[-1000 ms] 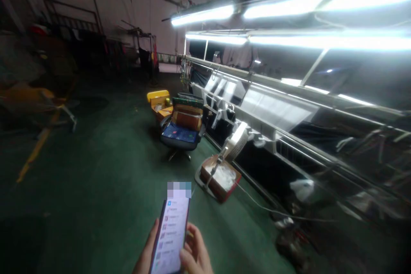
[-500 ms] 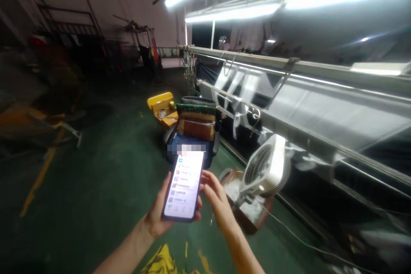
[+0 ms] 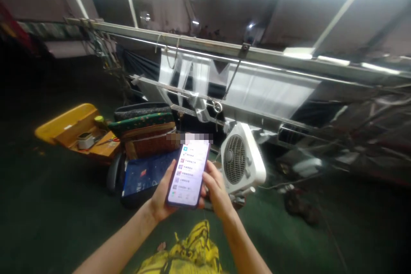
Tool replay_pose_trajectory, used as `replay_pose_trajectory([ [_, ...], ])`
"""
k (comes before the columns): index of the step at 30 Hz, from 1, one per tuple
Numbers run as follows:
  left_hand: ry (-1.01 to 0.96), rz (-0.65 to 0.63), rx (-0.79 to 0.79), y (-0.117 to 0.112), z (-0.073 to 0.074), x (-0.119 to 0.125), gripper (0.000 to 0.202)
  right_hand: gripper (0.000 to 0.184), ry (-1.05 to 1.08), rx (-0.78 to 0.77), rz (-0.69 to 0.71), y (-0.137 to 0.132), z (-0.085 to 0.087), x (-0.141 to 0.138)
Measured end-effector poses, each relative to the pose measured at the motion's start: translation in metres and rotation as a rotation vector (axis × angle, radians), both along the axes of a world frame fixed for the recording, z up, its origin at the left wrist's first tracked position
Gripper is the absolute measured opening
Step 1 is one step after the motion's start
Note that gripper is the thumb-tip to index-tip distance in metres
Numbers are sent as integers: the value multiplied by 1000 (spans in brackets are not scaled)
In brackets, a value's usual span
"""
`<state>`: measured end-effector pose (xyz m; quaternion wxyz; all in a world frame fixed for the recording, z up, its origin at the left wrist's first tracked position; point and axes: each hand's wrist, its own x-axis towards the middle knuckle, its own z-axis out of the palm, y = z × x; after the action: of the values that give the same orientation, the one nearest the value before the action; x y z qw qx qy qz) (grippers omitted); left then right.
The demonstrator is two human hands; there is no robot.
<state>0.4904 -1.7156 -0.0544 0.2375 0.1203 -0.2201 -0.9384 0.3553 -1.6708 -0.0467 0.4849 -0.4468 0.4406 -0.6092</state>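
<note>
A smartphone (image 3: 188,175) with a lit screen showing a list is held upright in front of me. My left hand (image 3: 162,192) is wrapped round its left side and back, with fingertips showing at the right edge. My right hand (image 3: 216,186) is at the phone's right edge, fingers curled against it; some of its fingers are hidden behind the phone. Beyond the phone stands a chair with a blue seat (image 3: 144,177). Yellow patterned clothing (image 3: 189,248) shows below my hands.
A white box fan (image 3: 242,158) stands right of the phone. Left of the chair is a yellow open box (image 3: 67,126) with small items inside. A long machine frame (image 3: 205,45) with white fabric (image 3: 266,94) runs across the back. A dark object (image 3: 300,207) lies on the green floor at right.
My view has turned right and come closer to the chair and fan. The phone stays in my left hand; my right hand now rests closer against its edge.
</note>
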Motion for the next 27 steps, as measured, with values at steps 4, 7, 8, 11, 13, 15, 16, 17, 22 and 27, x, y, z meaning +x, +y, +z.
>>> replay_pose_trajectory([
  [4,-2,-148,-2,-40,-7,-41,65,32,5,29,-137,-21,-2,-33],
  [7,-36,-286,-39,-61,-9,-76,69,34,-41,23,-232,-28,-3,-60],
  [8,-46,-338,-46,-67,-9,-87,71,33,-62,19,-265,-29,-3,-68],
  [11,-57,-486,-48,-82,-8,-119,75,34,-106,2,-376,-28,-7,-87],
  [13,-63,-582,-46,-92,-9,-137,74,36,-127,8,-467,-29,-12,-96],
  [15,-86,-690,-50,-102,-11,-152,74,38,-155,46,-565,-32,-18,-103],
  [16,-98,-744,-54,-107,-13,-159,74,38,-168,71,-619,-35,-21,-106],
  [17,-109,-798,-61,-113,-15,-165,73,38,-177,92,-677,-38,-24,-108],
  [22,-151,-1042,-89,-150,-34,-188,71,27,-129,108,-991,-62,-37,-107],
  [27,-152,-1245,-96,-180,-64,-201,71,25,-92,164,-1249,-83,-60,-89],
])
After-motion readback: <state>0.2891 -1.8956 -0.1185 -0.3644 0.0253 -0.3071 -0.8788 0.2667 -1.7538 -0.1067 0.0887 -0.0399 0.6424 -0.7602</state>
